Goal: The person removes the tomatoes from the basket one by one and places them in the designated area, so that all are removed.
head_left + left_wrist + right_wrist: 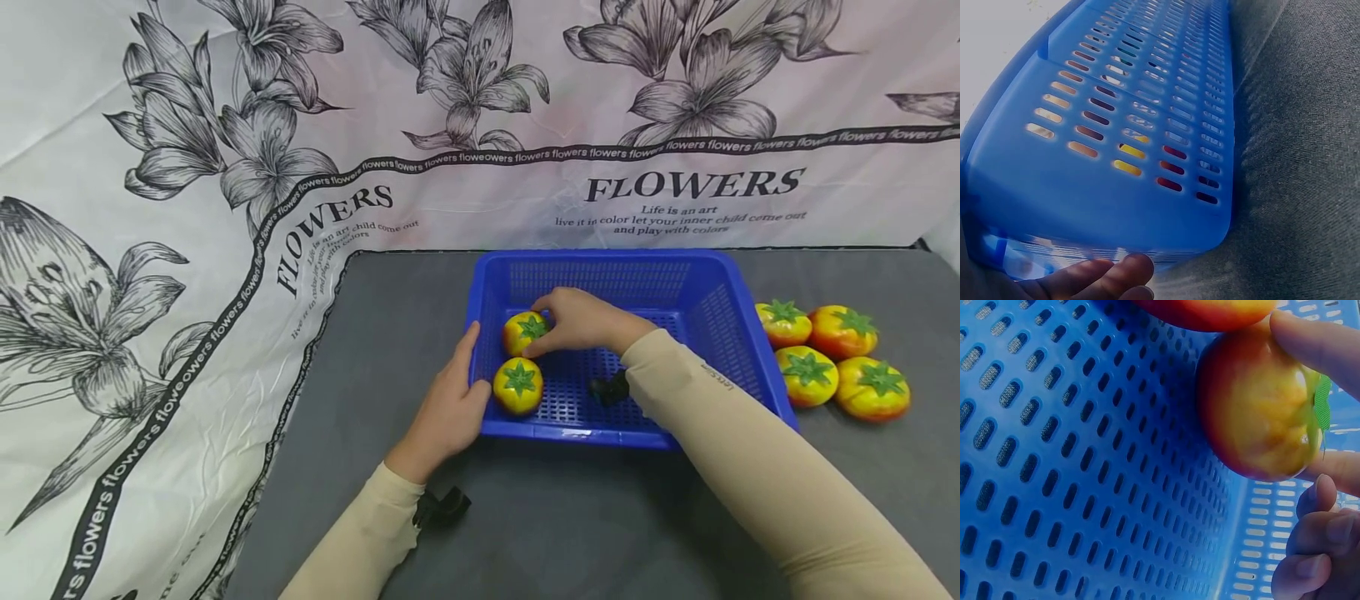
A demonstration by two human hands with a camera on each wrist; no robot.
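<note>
In the head view, my right hand [581, 321] reaches into the blue plastic basket [600, 433] and grips a yellow-red tomato [517, 335] with a green star-shaped top. Thumb and index finger lie on either side of this tomato [1260, 406] in the right wrist view; the other fingers are curled below. A second tomato [518, 387] sits nearer the front, close to the left wall. My left hand [447, 404] holds the basket at its left side, thumb at the rim. Its fingertips [1138, 269] show against the outside of the wall in the left wrist view.
Several more tomatoes [840, 362] stand grouped on the grey tabletop [360, 333] just right of the basket. A white flower-printed cloth [480, 200] rises behind the table and along its left side. A black wrist mount [442, 507] sits below my left hand.
</note>
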